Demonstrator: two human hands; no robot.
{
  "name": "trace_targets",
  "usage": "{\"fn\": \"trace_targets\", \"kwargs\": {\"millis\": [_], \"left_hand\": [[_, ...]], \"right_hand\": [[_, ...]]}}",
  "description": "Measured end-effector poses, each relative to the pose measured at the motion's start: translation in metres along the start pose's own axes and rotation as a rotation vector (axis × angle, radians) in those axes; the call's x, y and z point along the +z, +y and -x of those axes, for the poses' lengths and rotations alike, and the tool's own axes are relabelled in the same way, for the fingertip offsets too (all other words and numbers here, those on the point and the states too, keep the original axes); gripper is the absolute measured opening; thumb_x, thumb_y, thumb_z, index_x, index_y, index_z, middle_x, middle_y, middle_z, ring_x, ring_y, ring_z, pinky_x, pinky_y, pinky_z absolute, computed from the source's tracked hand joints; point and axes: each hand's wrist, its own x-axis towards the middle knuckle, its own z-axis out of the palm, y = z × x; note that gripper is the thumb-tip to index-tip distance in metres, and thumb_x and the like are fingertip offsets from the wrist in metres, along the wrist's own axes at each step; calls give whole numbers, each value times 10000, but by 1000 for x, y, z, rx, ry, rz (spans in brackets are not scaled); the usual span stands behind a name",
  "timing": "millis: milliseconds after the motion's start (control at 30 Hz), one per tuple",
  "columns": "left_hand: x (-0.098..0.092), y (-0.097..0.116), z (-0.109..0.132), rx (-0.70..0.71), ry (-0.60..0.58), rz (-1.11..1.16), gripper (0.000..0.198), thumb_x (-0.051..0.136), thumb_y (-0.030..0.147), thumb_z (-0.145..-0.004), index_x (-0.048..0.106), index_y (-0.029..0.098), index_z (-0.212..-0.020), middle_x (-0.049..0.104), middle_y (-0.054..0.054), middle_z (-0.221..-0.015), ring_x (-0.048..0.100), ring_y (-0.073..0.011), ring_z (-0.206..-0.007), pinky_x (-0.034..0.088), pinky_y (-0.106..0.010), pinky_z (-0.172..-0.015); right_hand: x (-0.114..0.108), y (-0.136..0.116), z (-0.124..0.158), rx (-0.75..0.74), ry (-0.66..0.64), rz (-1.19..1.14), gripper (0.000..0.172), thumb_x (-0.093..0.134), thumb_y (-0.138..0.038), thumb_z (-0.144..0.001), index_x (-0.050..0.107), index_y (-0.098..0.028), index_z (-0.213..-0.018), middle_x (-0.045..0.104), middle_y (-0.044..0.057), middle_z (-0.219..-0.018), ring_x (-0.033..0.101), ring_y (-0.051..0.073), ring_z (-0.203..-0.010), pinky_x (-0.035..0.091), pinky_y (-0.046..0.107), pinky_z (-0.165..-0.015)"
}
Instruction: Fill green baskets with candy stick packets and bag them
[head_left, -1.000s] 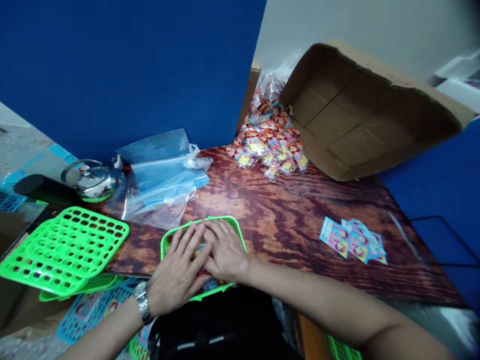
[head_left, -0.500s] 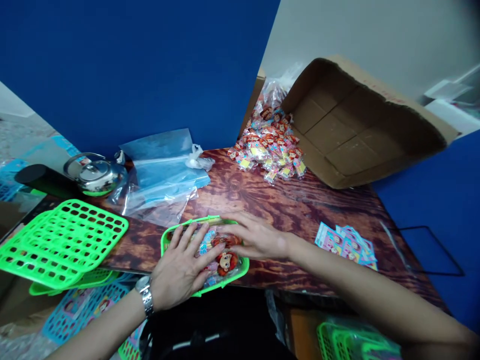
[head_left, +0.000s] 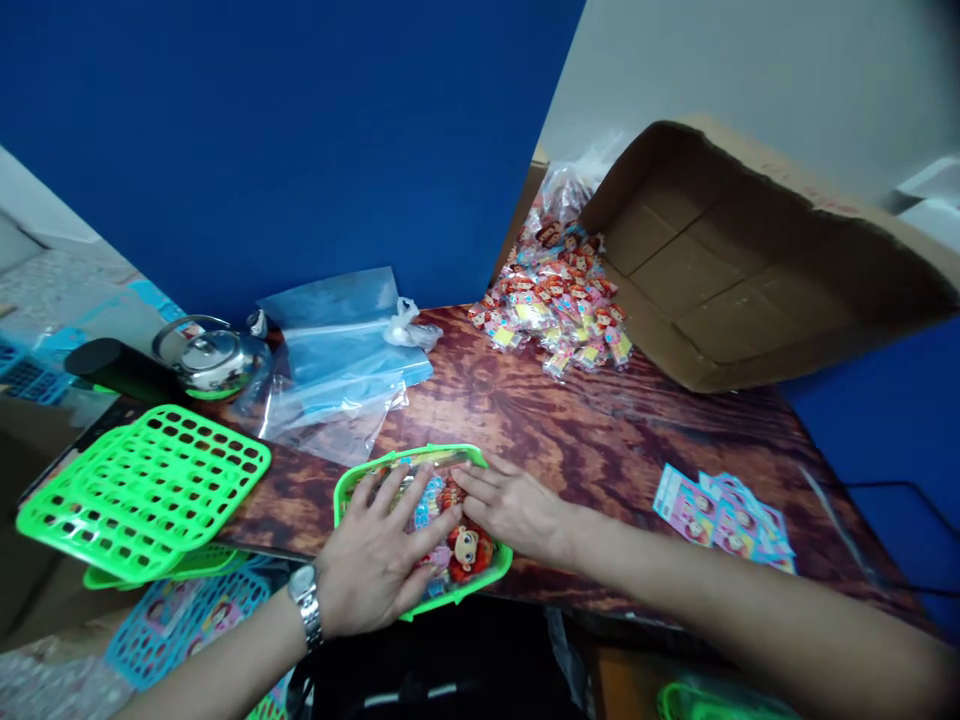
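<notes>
A small green plastic basket (head_left: 490, 577) sits at the near edge of the wooden table (head_left: 570, 430). It holds a packet printed with a red-haired cartoon doll (head_left: 466, 548). My left hand (head_left: 375, 560), with a metal watch at the wrist, lies flat over the basket's left half, fingers spread. My right hand (head_left: 514, 510) rests flat on the basket's right and far rim, fingers stretched toward the left hand. Both hands press on the contents.
A stack of green grid lids (head_left: 146, 490) lies at the left. Clear plastic bags (head_left: 337, 365) and a metal kettle (head_left: 214, 360) sit behind. An open cardboard box (head_left: 750, 260) spills small doll packets (head_left: 555, 305). Printed cards (head_left: 724, 510) lie at the right.
My right hand slid off the middle of the basket to its right rim, uncovering the doll packet. The left hand stayed on the basket. The view shifted slightly.
</notes>
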Motion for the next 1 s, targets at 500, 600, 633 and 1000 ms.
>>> {"fn": "trace_targets", "kwargs": {"millis": [500, 600, 633, 1000], "left_hand": [[0, 0, 1, -25, -1, -5, 707, 501, 471, -825, 149, 380, -1432, 306, -138, -1458, 348, -390, -1260, 263, -592, -964], [-4, 1, -3, -32, 9, 39, 652, 424, 541, -841, 171, 389, -1423, 368, -143, -1412, 410, -382, -1198, 291, -595, -924], [-5, 2, -5, -30, 11, 57, 644, 406, 561, -839, 181, 391, -1418, 369, -146, -1409, 418, -382, -1184, 305, -593, -905], [22, 0, -16, 43, 72, -20, 437, 391, 582, -836, 509, 434, -1230, 484, 36, -1349, 424, -288, -1182, 364, -474, -905]], "right_hand": [[-76, 57, -76, 48, -59, -396, 171, 507, -240, -880, 649, -172, -947, 690, 31, -820, 628, 130, -688, 432, 226, -614], [-57, 46, -139, -8, 24, -299, 177, 502, -246, -885, 635, -190, -988, 691, 40, -929, 641, 157, -807, 451, 249, -686], [-50, 35, -164, -67, 23, -268, 186, 501, -268, -887, 626, -208, -1012, 686, 36, -965, 640, 165, -837, 460, 257, -702], [36, -94, -316, -607, 55, 243, 479, 517, -443, -869, 412, -184, -1258, 585, 158, -1094, 609, 272, -923, 522, 386, -651]]}}
